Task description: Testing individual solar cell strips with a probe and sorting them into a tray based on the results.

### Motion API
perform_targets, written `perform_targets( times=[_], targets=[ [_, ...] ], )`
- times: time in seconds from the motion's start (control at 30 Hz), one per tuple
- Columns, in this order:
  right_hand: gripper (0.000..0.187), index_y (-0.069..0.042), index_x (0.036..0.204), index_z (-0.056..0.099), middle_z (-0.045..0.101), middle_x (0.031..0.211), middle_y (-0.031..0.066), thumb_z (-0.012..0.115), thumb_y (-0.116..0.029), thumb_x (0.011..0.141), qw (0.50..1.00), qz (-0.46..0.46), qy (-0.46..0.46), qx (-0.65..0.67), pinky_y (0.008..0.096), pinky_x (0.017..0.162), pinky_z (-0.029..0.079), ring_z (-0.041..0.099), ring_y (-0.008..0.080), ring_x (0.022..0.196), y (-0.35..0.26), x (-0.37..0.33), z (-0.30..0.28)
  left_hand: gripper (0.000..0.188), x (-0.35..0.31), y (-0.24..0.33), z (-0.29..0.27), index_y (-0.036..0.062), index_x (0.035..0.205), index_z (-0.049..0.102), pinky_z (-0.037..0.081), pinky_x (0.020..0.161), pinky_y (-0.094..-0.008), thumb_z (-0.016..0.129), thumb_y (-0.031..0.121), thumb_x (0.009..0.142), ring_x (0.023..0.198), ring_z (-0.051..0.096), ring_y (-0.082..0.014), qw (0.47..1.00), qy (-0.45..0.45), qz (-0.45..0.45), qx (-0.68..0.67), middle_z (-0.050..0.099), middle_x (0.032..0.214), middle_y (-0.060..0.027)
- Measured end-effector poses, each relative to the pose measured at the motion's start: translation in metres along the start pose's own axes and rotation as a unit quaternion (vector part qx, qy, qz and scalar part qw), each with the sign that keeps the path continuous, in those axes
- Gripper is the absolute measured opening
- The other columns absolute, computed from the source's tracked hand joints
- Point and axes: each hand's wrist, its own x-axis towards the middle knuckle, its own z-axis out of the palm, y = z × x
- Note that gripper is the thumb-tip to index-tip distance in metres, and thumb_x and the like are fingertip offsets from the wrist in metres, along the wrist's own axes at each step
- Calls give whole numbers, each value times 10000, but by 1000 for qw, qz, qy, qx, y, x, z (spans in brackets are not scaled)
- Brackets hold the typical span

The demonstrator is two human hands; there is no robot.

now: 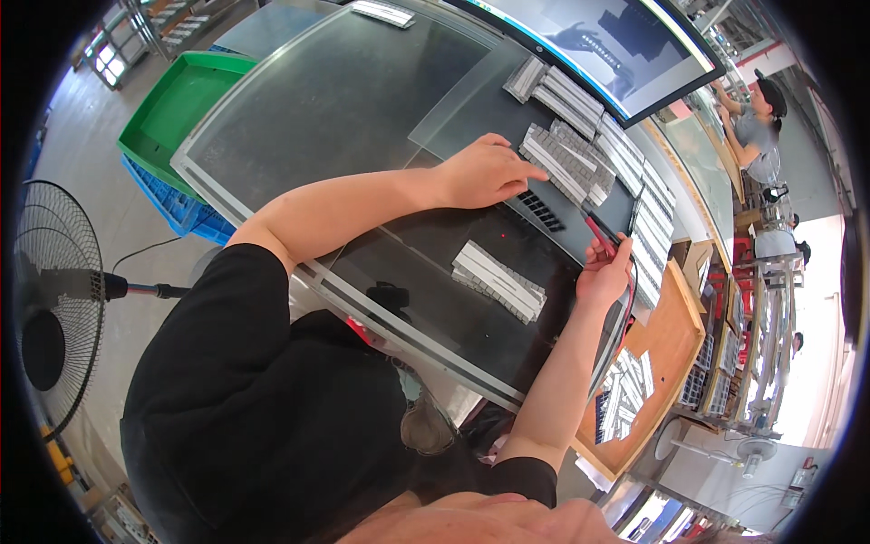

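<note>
My left hand (485, 172) is over the dark glass tabletop (335, 91), index finger stretched out and thumb apart from it. Its fingertip is at the edge of a pile of grey-white segmented strips (564, 163); whether it touches them I cannot tell. Just below the thumb lies a black segmented strip (542, 211). My right hand (603, 272) is closed round a pair of test probes (598, 228), one red and one black, tips pointing up-left toward the strip pile. Nearer to me, another stack of white segmented strips (498, 281) lies on the glass.
A monitor (616, 45) stands at the back, with more strips (652, 227) along the right edge. To the right is a wooden tray (666, 363) holding loose strips. A green bin (172, 109) and a fan (59, 299) stand left. Another person (757, 127) works far right.
</note>
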Motion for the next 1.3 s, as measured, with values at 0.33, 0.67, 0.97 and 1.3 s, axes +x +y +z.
perform_targets(
  times=[0.33,0.67,0.97,1.3],
  targets=[
    [262,-13,964,477,557,793,121,477,-257,867,998,-20,-37,-55,251,478,484,580,172,607,-6,-18,21,323,5,19,-25,70,1134,480,417,748,-219,530,107,817,815,527,-83,896,-26,-183,-403,601,882,-60],
    [258,18,995,445,562,817,135,399,-210,885,969,-9,-244,35,310,530,511,589,205,626,-7,-27,20,308,4,38,-25,75,1111,499,419,737,-225,537,94,807,786,536,-84,896,-31,-164,-412,610,847,-50],
    [236,27,1006,438,561,825,157,402,-94,806,962,-15,-272,33,346,557,512,592,240,627,-9,-31,18,295,3,45,-26,65,1091,507,423,721,-232,537,92,798,766,549,-107,909,-18,-155,-386,609,830,-63],
    [170,25,945,448,549,823,161,372,-24,802,960,-17,-279,8,342,538,511,590,247,604,-9,-31,17,300,1,40,-19,55,1089,505,427,707,-234,534,82,791,757,552,-118,912,-20,-154,-380,603,797,-60]
  ],
)
